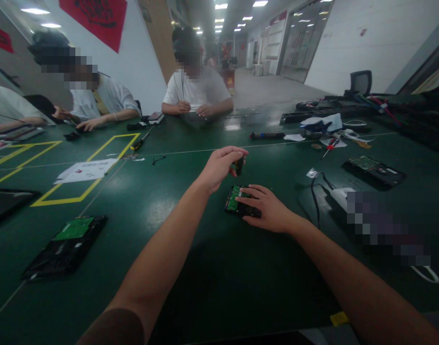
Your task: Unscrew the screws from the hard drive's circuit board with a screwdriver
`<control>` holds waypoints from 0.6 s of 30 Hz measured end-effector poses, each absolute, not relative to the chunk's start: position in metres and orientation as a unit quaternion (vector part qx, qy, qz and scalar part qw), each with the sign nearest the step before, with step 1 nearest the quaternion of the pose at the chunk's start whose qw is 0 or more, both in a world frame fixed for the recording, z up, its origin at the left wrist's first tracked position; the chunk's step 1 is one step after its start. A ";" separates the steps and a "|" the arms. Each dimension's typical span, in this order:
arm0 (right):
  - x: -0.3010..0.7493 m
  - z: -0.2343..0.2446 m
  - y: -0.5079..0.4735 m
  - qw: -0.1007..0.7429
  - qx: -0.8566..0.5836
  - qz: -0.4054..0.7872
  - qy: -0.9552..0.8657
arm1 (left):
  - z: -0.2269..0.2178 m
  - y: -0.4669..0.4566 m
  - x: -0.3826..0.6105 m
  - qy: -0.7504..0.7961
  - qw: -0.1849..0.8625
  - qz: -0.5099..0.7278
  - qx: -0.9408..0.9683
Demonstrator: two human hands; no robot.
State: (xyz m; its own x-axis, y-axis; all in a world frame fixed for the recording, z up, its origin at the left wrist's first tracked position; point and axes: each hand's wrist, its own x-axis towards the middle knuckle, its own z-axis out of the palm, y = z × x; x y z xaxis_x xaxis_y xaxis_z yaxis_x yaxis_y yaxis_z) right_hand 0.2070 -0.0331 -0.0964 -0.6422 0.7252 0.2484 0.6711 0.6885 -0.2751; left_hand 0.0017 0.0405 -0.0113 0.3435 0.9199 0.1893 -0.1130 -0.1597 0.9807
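Observation:
My left hand (221, 167) is raised just beyond the middle of the table, its fingers closed on a small dark piece (239, 166) that hangs upright from the fingertips. What this piece is I cannot make out. Below and to its right lies a black hard drive (233, 203) with a green circuit board facing up. My right hand (264, 206) rests across the drive's right part, fingers spread over the top and the thumb along the near side. Part of the drive is hidden under it.
Further hard drives lie at left (70, 242) and right (374, 171). A power strip with its cable (316, 203), a red-handled screwdriver (330, 145) and a black cylindrical tool (267, 135) are at right. Paper (86, 171) and a yellow-black screwdriver (138, 143) lie at left. People sit opposite.

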 end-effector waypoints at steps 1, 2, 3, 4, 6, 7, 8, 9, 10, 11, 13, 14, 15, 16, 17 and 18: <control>0.207 -0.097 -0.033 0.171 -0.387 0.079 -0.903 | -0.011 0.040 0.002 0.322 0.581 0.458 0.591; 0.207 -0.097 -0.033 0.172 -0.387 0.079 -0.903 | -0.011 0.040 0.002 0.306 0.604 0.452 0.580; 0.207 -0.097 -0.033 0.174 -0.387 0.080 -0.902 | -0.010 0.039 0.002 0.292 0.621 0.450 0.571; 0.207 -0.097 -0.033 0.175 -0.387 0.080 -0.902 | -0.010 0.039 0.003 0.281 0.630 0.450 0.567; 0.207 -0.098 -0.033 0.176 -0.386 0.080 -0.902 | -0.010 0.039 0.004 0.271 0.632 0.455 0.566; 0.207 -0.099 -0.033 0.176 -0.385 0.079 -0.902 | -0.010 0.039 0.004 0.271 0.630 0.456 0.567; 0.207 -0.099 -0.032 0.177 -0.384 0.079 -0.903 | -0.011 0.040 0.004 0.274 0.627 0.457 0.568; 0.208 -0.099 -0.032 0.177 -0.383 0.078 -0.903 | -0.012 0.040 0.004 0.278 0.623 0.460 0.569; 0.208 -0.100 -0.032 0.178 -0.382 0.077 -0.904 | -0.012 0.041 0.004 0.284 0.617 0.463 0.569; 0.208 -0.100 -0.032 0.179 -0.382 0.077 -0.903 | -0.013 0.042 0.004 0.289 0.609 0.467 0.571; 0.208 -0.100 -0.032 0.183 -0.382 0.077 -0.903 | -0.014 0.043 0.004 0.299 0.589 0.472 0.584; 0.208 -0.100 -0.032 0.184 -0.382 0.078 -0.902 | -0.015 0.043 0.004 0.301 0.579 0.473 0.592; 0.208 -0.099 -0.032 0.184 -0.382 0.078 -0.902 | -0.015 0.043 0.004 0.303 0.570 0.473 0.600; 0.208 -0.099 -0.032 0.184 -0.382 0.077 -0.903 | -0.015 0.042 0.004 0.303 0.563 0.472 0.607; 0.208 -0.098 -0.032 0.183 -0.382 0.077 -0.903 | -0.015 0.042 0.004 0.303 0.559 0.471 0.611; 0.208 -0.098 -0.032 0.181 -0.383 0.076 -0.902 | -0.014 0.041 0.005 0.305 0.556 0.470 0.614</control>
State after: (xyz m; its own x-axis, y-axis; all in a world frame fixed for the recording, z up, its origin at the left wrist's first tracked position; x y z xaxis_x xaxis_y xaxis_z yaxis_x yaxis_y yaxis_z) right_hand 0.2078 -0.0324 -0.0979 -0.6404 0.7194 0.2691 0.6642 0.6946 -0.2763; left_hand 0.0046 0.0415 -0.0145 0.3724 0.8970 0.2383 -0.1492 -0.1956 0.9693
